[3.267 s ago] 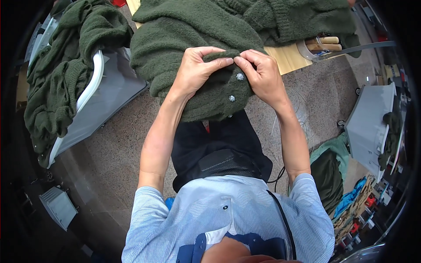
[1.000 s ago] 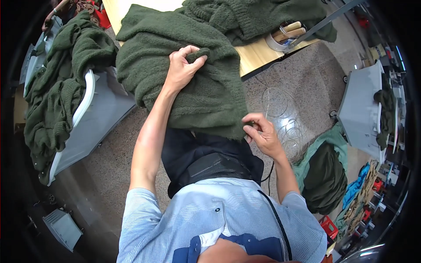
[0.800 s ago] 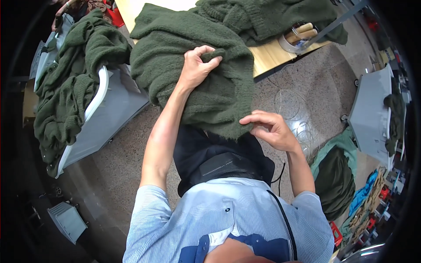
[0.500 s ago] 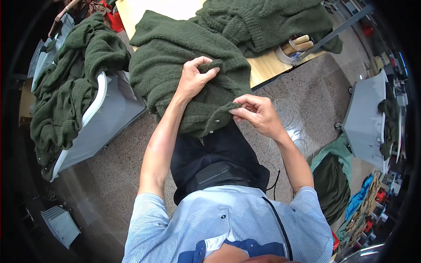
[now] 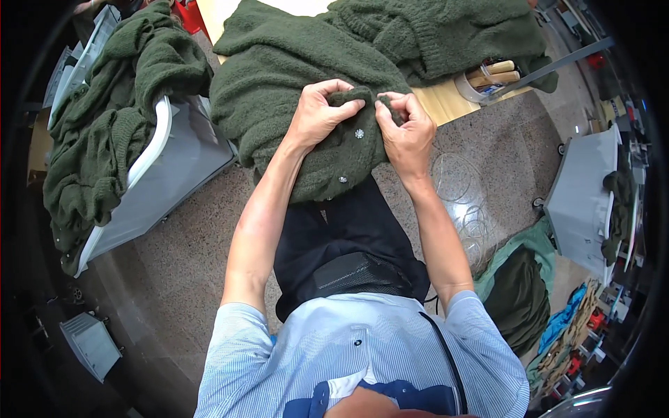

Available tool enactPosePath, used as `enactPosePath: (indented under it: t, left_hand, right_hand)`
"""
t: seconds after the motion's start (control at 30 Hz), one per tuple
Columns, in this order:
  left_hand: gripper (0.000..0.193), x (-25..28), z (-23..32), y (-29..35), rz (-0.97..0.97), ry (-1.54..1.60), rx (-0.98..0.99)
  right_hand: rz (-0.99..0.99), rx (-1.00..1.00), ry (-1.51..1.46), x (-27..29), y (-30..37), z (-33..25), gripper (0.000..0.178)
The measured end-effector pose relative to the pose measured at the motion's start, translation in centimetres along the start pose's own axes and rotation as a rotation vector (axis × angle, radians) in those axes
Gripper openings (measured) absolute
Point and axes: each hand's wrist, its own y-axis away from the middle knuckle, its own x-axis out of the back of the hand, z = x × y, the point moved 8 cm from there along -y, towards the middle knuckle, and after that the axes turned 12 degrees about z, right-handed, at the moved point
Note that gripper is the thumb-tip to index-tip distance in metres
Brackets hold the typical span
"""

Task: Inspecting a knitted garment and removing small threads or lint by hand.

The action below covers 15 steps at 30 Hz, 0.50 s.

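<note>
A dark green knitted cardigan (image 5: pixel 279 90) lies over the table edge and hangs toward my lap. Shiny round buttons (image 5: pixel 359 134) run along its front band, with another lower down. My left hand (image 5: pixel 322 115) pinches the band's edge between thumb and fingers. Close beside it, my right hand (image 5: pixel 408 132) is closed on the knit a little to the right, thumb and fingertips pressed together. Whether a button sits under either set of fingertips is hidden.
More green knitwear (image 5: pixel 446 35) is heaped on the wooden table (image 5: pixel 446 108), near a round holder (image 5: pixel 474 87) with wooden-handled tools. At left, a grey bin (image 5: pixel 167 160) overflows with green garments (image 5: pixel 104 132). Another bin (image 5: pixel 582 195) stands right, above cloth heaped on the floor (image 5: pixel 519 299).
My right hand has moved up and left from the lower band to beside my left hand. The band has been drawn up, and its buttons now face upward.
</note>
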Motion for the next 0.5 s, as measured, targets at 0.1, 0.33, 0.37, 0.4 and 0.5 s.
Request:
enactPosePath:
  t: [0.1, 0.33, 0.37, 0.4, 0.5]
  left_hand:
    - [0.014, 0.1, -0.3, 0.0, 0.028, 0.023, -0.024]
    - [0.017, 0.5, -0.2, -0.1, 0.097, -0.01, -0.027]
    - [0.016, 0.5, -0.3, -0.2, 0.09, -0.035, -0.008]
    - [0.014, 0.5, -0.3, -0.1, 0.081, -0.061, 0.014]
    - [0.015, 0.5, -0.4, 0.0, 0.096, -0.046, -0.007]
  right_hand:
    - [0.071, 0.053, 0.03, -0.9, 0.1, -1.0, 0.018]
    - [-0.044, -0.087, -0.159, -2.5, 0.5, 1.9, 0.014]
    - [-0.073, -0.096, -0.185, -2.6, 0.2, 2.2, 0.014]
    - [-0.101, -0.109, -0.212, -2.7, 0.0, 2.1, 0.014]
    - [-0.122, -0.069, -0.201, -2.7, -0.2, 1.9, 0.013]
